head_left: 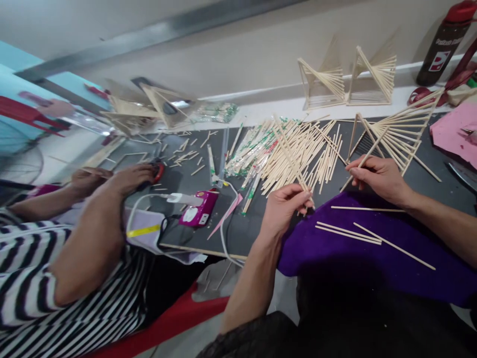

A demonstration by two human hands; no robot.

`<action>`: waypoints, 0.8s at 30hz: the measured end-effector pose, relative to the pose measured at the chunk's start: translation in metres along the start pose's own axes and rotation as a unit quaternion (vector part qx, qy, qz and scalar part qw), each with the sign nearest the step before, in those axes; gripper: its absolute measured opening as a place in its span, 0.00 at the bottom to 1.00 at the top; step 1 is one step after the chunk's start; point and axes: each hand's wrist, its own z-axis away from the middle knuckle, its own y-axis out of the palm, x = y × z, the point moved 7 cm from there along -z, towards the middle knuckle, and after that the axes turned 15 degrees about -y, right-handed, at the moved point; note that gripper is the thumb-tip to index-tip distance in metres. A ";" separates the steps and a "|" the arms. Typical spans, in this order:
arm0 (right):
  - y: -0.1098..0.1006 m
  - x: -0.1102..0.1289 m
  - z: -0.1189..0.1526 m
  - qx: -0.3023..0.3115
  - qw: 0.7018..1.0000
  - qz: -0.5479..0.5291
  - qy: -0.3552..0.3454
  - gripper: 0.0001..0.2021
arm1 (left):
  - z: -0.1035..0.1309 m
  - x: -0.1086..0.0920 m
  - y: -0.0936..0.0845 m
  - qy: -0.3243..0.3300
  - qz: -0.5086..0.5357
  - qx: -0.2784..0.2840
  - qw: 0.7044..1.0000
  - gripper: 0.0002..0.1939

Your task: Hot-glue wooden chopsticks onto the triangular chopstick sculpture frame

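Observation:
My left hand [283, 209] is closed in a pinch around the lower ends of a few thin bamboo chopsticks [289, 151], which slant up and away from it. Between the thumb and fingers of my right hand [383, 180] is a single chopstick [345, 185], its near end pointing down toward the lap. Just behind that hand stands a fanned, twisted chopstick frame [397, 133]. Several loose chopsticks [348, 232] lie on the purple cloth [324, 261] below my hands. A large pile of bare chopsticks [292, 161] spreads over the dark table between and beyond the hands.
Wrapped chopsticks [248, 156] lie left of the pile. A purple power adapter [199, 209] with white cables sits nearer. Two finished-looking frames [324, 84] stand along the wall, with a dark bottle [443, 54] at right. A co-worker in a striped shirt [74, 293] works at left.

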 end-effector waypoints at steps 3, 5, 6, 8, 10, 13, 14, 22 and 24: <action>-0.001 0.011 -0.006 0.011 1.000 0.019 -0.020 0.09 | -0.003 -0.021 0.025 0.069 -0.024 0.019 0.997 0.13; -0.001 0.015 -0.011 0.023 0.998 0.047 -0.036 0.09 | -0.010 -0.031 0.040 0.104 -0.054 0.033 0.993 0.12; -0.002 0.017 -0.012 0.030 0.996 0.065 -0.045 0.09 | -0.015 -0.034 0.048 0.113 -0.073 0.043 0.990 0.12; -0.002 0.018 -0.015 0.047 0.991 0.106 -0.062 0.09 | -0.026 -0.035 0.060 0.119 -0.107 0.065 0.985 0.11; -0.001 0.018 -0.017 0.072 0.983 0.149 -0.086 0.09 | -0.036 -0.032 0.070 0.120 -0.136 0.089 0.979 0.10; 0.003 0.019 -0.018 0.114 0.965 0.201 -0.127 0.09 | -0.043 -0.027 0.078 0.131 -0.157 0.109 0.973 0.11; 0.005 0.019 -0.018 0.123 0.959 0.211 -0.144 0.09 | -0.043 -0.025 0.079 0.136 -0.160 0.111 0.971 0.10; 0.024 0.014 -0.016 0.156 0.936 0.200 -0.243 0.09 | -0.049 -0.011 0.074 0.146 -0.179 0.107 0.967 0.10; 0.026 0.011 -0.016 0.155 0.937 0.201 -0.240 0.09 | -0.053 -0.006 0.071 0.127 -0.167 0.111 0.971 0.11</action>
